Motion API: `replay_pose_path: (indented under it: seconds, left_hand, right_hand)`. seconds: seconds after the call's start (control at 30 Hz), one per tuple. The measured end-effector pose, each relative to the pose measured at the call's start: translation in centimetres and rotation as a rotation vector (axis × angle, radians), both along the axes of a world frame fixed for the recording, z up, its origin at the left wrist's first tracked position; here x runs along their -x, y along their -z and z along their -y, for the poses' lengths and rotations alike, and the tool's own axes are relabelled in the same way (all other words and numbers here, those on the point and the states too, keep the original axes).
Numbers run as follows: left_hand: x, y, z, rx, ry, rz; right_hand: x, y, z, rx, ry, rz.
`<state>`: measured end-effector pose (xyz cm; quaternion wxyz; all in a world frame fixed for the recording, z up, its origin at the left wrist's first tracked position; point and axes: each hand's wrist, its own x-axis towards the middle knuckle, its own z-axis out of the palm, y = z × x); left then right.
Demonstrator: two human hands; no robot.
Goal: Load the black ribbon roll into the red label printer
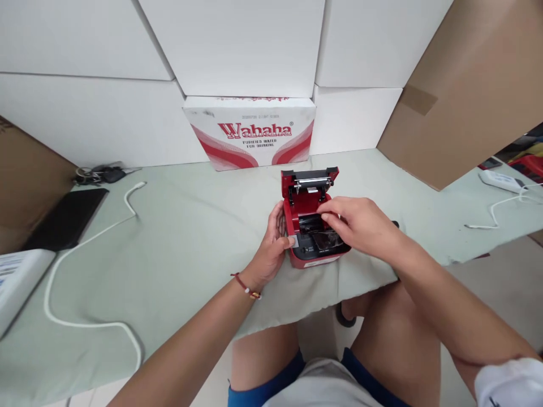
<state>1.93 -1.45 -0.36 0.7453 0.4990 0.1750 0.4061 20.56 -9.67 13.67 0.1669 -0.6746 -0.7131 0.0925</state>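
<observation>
A small red and black label printer (320, 262) sits near the table's front edge with its hinged lid (311, 183) raised. Inside it lie a dark roll (309, 221) and a shiny black film (327, 239). My left hand (274, 240) grips the printer's left side, fingers against the wall and thumb on a grey tab (296, 242). Reaching in from the right, my right hand (360, 223) has its thumb and fingertips pinched together over the roll's right end. Whatever lies between those fingertips is hidden.
A Wahaha water carton (257, 135) stands behind the printer, against white boxes (237, 45). Brown cardboard (458, 96) rises at the right. Toward the left are a white cable (89, 324), a black flat case (65, 219) and keys (87, 175). Green cloth (182, 243) covers the table.
</observation>
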Motion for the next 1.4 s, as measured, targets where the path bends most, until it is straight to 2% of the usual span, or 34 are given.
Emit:
replay_pose_path:
  seconds: [0.07, 0.13, 0.23, 0.33, 0.4, 0.47, 0.53, 0.63, 0.7, 0.83, 0.87, 0.93, 1.0, 1.07, 1.17, 1.3, 1.4]
  left_hand:
    - [-0.1, 0.0, -0.2, 0.002, -0.002, 0.005]
    - [-0.2, 0.1, -0.3, 0.000, -0.006, 0.006]
    - [-0.2, 0.3, -0.5, -0.005, 0.001, 0.005]
    - [-0.2, 0.4, -0.5, -0.003, 0.001, 0.001]
    - [-0.2, 0.4, -0.5, -0.010, -0.004, -0.005]
    - [-0.2, 0.4, -0.5, -0.018, -0.001, -0.008]
    - [-0.1, 0.2, -0.5, -0.021, 0.006, -0.013]
    - [0.0, 0.0, -0.5, -0.019, 0.013, -0.019]
    - [0.1, -0.1, -0.5, -0.013, 0.010, -0.025]
    - [0.1, -0.2, -0.6, -0.020, 0.001, -0.040]
    - [0.0, -0.2, -0.7, -0.025, -0.002, -0.042]
    - [0.0, -0.2, -0.8, -0.025, -0.011, -0.043]
    - [0.0, -0.2, -0.8, -0.017, -0.020, -0.044]
    - [0.0, -0.2, -0.8, -0.013, -0.025, -0.047]
    - [0.0, -0.3, -0.9, -0.017, -0.026, -0.059]
    - [0.1, -0.2, -0.8, -0.040, -0.017, -0.065]
    - [0.1, -0.3, -0.8, -0.046, -0.010, -0.070]
  right_hand:
    - [0.9, -0.9, -2.5, 0.270, -0.018, 0.267]
    - [1.9, -1.1, -4.6, 0.433, -0.042, 0.428]
    - [3.0, -0.5, -6.7, 0.504, -0.041, 0.481]
    - [3.3, -0.3, -7.0, 0.508, -0.025, 0.499]
    - [2.9, -1.0, -5.8, 0.484, -0.007, 0.503]
    - [1.6, -2.5, -3.5, 0.378, 0.011, 0.424]
    - [-0.7, -4.4, -0.6, 0.200, 0.042, 0.227]
    - [-5.3, -5.8, 3.1, 0.170, 0.149, 0.008]
    - [-7.9, -4.8, 4.1, 0.254, 0.208, 0.011]
    - [-9.8, 0.0, 3.1, 0.480, 0.115, 0.046]
    - [-9.9, 1.1, 2.8, 0.475, 0.131, 0.063]
    - [-10.2, 2.7, 2.5, 0.385, 0.254, 0.121]
    - [-11.1, 3.5, 2.8, 0.306, 0.402, 0.199]
    - [-12.4, 4.2, 3.4, 0.310, 0.480, 0.260]
    - [-14.0, 5.6, 4.1, 0.385, 0.443, 0.282]
    - [-14.5, 7.2, 4.1, 0.409, 0.381, 0.289]
    - [-14.3, 6.2, 4.6, 0.437, 0.361, 0.292]
